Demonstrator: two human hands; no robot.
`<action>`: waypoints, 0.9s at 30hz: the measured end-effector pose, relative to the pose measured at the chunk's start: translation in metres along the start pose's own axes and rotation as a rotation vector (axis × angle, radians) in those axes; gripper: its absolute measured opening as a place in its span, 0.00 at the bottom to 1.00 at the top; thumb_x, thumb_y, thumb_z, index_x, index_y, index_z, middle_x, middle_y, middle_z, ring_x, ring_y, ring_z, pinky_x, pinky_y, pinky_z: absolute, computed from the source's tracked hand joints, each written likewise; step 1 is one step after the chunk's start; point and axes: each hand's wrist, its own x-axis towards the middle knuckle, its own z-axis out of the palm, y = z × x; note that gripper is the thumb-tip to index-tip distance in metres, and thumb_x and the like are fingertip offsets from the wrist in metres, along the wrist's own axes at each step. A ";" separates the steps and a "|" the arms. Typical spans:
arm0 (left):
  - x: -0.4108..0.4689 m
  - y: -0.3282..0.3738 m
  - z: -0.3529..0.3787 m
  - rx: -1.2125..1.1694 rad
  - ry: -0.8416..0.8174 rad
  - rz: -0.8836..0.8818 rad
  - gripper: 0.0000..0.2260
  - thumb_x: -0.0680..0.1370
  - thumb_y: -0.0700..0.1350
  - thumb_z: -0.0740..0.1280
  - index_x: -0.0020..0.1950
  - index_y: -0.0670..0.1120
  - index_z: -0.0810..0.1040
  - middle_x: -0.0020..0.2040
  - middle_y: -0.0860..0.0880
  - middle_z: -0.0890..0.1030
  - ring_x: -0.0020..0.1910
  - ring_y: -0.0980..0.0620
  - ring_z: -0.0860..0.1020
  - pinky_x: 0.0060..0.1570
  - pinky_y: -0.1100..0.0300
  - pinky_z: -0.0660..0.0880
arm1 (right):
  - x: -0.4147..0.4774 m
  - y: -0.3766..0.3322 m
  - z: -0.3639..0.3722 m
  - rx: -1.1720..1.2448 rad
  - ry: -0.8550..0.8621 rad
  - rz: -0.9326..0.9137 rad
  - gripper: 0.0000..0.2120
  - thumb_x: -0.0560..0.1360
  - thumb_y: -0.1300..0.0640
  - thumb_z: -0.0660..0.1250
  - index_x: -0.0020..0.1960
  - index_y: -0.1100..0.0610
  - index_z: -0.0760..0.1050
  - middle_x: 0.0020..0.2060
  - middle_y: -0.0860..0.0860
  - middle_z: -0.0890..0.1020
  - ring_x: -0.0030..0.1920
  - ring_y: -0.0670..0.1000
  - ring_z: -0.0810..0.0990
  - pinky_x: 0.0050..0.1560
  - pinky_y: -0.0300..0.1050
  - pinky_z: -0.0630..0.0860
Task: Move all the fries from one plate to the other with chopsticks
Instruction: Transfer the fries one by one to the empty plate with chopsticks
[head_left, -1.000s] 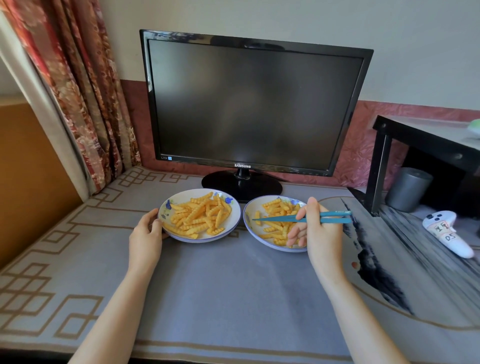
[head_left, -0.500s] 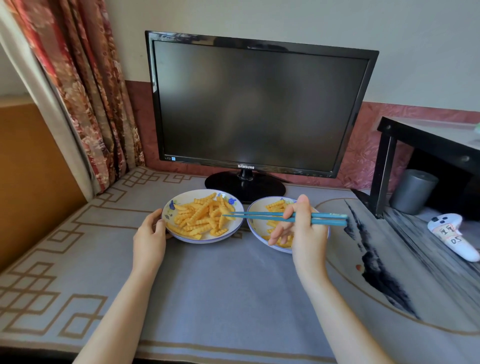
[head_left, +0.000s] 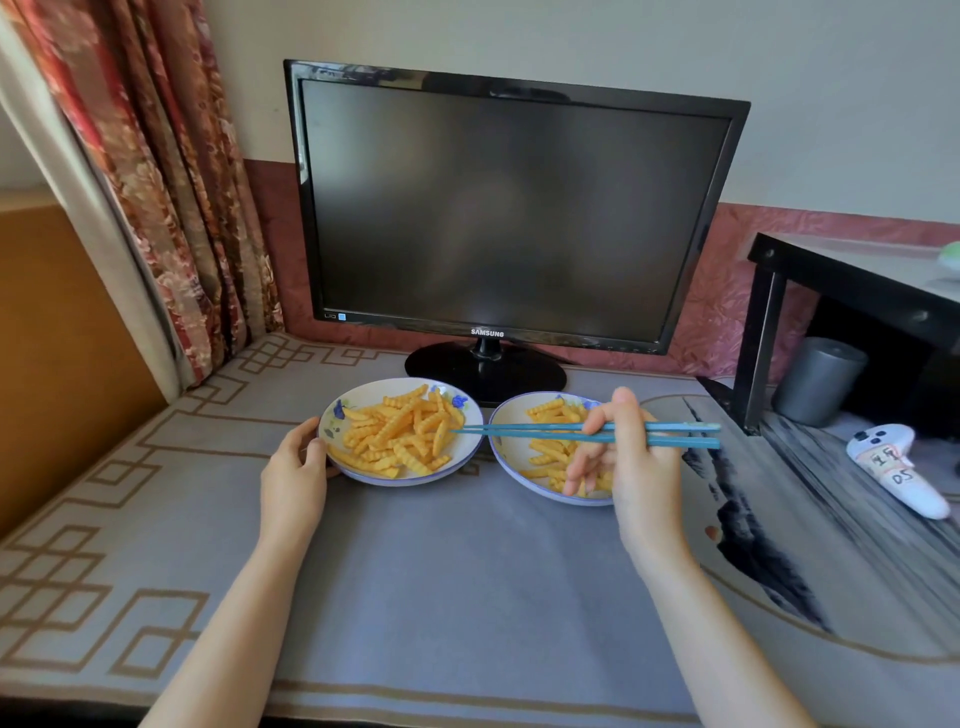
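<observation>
The left hand (head_left: 293, 467) has its grip curled on the rim of the left plate (head_left: 358, 397) on the bench (head_left: 467, 571); the right hand (head_left: 634, 467) pinches the chopsticks (head_left: 519, 431) above the right plate (head_left: 511, 415); their tips, close together, reach the fries (head_left: 400, 436) on the left plate; both plates carry fries.

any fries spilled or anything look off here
Nothing stands out: the fries all lie inside the left plate and the right plate, none on the cloth. The right hand holds the chopsticks level.
</observation>
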 end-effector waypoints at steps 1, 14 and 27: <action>0.000 0.000 0.000 0.006 0.000 -0.002 0.16 0.81 0.39 0.55 0.68 0.44 0.73 0.57 0.45 0.80 0.47 0.47 0.82 0.51 0.56 0.75 | 0.002 -0.002 -0.006 -0.007 0.028 -0.015 0.19 0.83 0.55 0.54 0.36 0.61 0.69 0.18 0.57 0.73 0.19 0.55 0.73 0.22 0.39 0.63; -0.001 0.002 0.000 -0.001 0.002 0.006 0.16 0.82 0.39 0.55 0.68 0.43 0.73 0.57 0.46 0.79 0.47 0.48 0.81 0.54 0.53 0.76 | 0.015 -0.004 -0.055 -0.201 0.054 -0.041 0.20 0.83 0.54 0.54 0.36 0.61 0.70 0.18 0.58 0.73 0.17 0.54 0.71 0.20 0.39 0.61; -0.002 0.003 0.000 -0.008 -0.001 0.002 0.16 0.82 0.38 0.55 0.69 0.42 0.72 0.60 0.44 0.79 0.47 0.50 0.80 0.53 0.55 0.75 | 0.014 -0.011 -0.033 -0.337 -0.022 -0.078 0.23 0.82 0.49 0.56 0.33 0.59 0.71 0.19 0.57 0.74 0.20 0.56 0.73 0.22 0.36 0.67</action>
